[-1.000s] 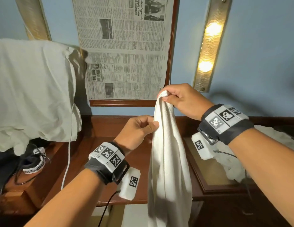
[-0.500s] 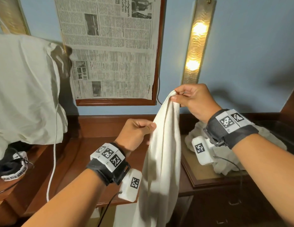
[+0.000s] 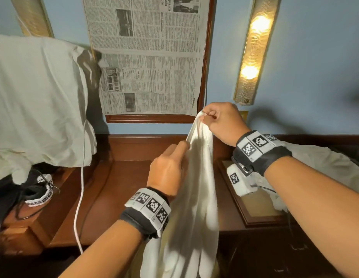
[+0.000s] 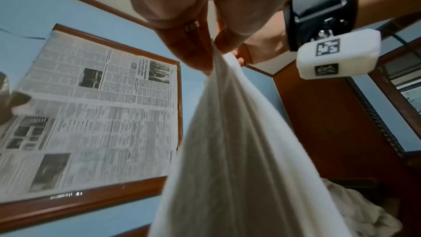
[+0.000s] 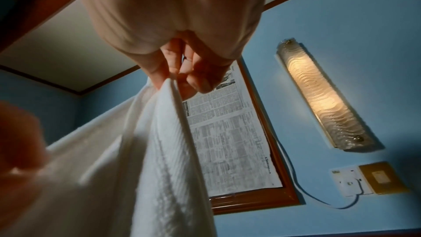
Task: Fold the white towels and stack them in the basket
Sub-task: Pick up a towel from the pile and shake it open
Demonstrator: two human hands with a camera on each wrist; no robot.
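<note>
Now, towel (image 3: 196, 189): hanging in mid-air above the wooden desk (image 3: 118, 189), top corner highest.
Right hand (image 3: 222, 122): pinching that top corner.
Left hand (image 3: 167, 171): lower down, fingers pinching the edge.
Behind: newspaper (image 3: 146, 57), lit wall lamp (image 3: 254, 49).

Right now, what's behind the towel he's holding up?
Behind the white towel, pinched by the right hand and left hand, are the wooden desk and its backboard. The desk's front edge and whatever lies below it are covered.
</note>
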